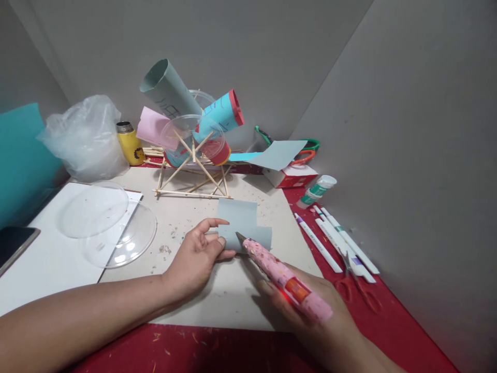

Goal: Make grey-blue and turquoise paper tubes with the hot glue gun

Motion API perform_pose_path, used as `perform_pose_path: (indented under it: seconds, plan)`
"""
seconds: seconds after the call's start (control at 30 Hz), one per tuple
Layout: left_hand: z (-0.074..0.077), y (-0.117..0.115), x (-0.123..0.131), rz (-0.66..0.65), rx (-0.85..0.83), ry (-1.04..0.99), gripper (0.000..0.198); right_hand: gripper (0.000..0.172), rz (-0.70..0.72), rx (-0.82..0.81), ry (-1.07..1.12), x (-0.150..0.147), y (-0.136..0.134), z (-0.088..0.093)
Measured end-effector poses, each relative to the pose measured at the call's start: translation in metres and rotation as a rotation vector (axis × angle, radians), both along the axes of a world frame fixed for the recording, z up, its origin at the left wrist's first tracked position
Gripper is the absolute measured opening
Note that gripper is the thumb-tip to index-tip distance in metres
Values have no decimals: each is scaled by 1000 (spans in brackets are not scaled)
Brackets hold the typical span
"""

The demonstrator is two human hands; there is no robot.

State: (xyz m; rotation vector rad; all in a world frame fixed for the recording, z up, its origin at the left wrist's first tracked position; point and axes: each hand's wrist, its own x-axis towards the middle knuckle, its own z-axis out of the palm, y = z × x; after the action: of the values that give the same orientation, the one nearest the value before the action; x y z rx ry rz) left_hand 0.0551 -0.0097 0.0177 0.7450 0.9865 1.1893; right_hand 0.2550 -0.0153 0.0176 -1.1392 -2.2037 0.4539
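– What covers the left forearm (97,305)?
– It's bare from the edge of view down to the wrist, broad at first, then tapering.
– And the left hand (196,256)?
– Bare as well, with slender fingers and a thumbnail showing.
– The right hand (336,298)?
– Also bare, a little blurred; of the right forearm (370,357) only a part shows, uncovered too

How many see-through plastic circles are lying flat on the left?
2. One circle lies over the white sheet; the other circle overlaps it, farther right and nearer the left hand. More could be hidden under things.
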Motion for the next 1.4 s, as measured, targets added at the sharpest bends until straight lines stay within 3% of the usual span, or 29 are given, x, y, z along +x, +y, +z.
perform_pose_path:
  seconds: [0.73,1.0,1.4]
  plan:
    - [1,1,-2,51,4,-7,37,26,-18,-93,25,8,2,0]
    - [-1,1,-3,52,24,5,36,26,-27,-32,-16,14,7,13]
    - [-2,4,-3,69,-8,-29,29,32,37,7,-1,18,5,15]
